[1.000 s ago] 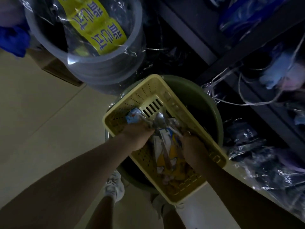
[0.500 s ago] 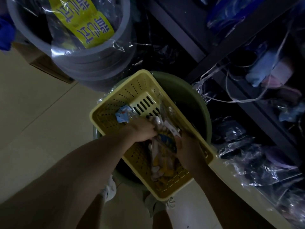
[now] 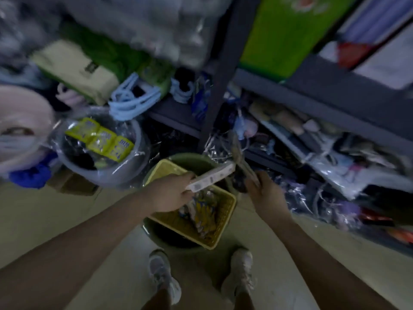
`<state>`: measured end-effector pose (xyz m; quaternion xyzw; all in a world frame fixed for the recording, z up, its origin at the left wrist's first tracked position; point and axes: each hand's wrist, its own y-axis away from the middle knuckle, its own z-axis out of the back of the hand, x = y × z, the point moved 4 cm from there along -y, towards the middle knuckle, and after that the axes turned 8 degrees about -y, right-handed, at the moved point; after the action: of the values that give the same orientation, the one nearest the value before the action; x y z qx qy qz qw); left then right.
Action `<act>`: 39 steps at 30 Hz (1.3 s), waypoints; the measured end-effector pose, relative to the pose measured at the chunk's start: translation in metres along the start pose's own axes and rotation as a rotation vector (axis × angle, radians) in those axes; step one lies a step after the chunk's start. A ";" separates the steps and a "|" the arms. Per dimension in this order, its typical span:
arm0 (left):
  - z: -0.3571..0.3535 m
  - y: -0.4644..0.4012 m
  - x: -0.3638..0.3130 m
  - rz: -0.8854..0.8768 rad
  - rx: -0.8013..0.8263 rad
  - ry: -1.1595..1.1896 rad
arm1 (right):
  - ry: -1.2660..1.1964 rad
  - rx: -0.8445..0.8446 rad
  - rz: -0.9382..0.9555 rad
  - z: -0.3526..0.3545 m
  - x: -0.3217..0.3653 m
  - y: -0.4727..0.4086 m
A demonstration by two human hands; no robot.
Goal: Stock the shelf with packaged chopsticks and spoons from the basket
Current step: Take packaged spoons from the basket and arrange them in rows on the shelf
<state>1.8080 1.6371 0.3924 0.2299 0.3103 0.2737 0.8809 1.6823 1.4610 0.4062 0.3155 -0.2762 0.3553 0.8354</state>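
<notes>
Above yellow basket point(image 3: 225, 222): our left hand point(image 3: 173, 194) grips white packet point(image 3: 211, 179), long axis toward shelf point(image 3: 312, 104); right hand point(image 3: 266, 194), nearer shelf, grips spoon packet point(image 3: 240, 156).

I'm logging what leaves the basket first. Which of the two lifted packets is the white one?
The flat white packet held by the left hand. The right hand holds a narrower clear packet pointing up toward the shelf.
</notes>
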 end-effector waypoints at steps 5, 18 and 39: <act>0.070 0.031 -0.120 -0.156 0.019 0.198 | -0.227 -0.295 0.030 0.121 0.024 0.066; 0.134 0.047 -0.501 -0.560 -0.108 0.839 | -0.411 -0.554 0.039 0.453 -0.050 0.220; 0.283 -0.183 -0.792 -0.360 -0.136 0.910 | -0.312 -0.684 -0.221 0.782 -0.145 0.043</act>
<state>1.5396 0.9390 0.8196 -0.0280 0.6796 0.2095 0.7024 1.3778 0.8580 0.8274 0.0968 -0.4667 0.0982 0.8736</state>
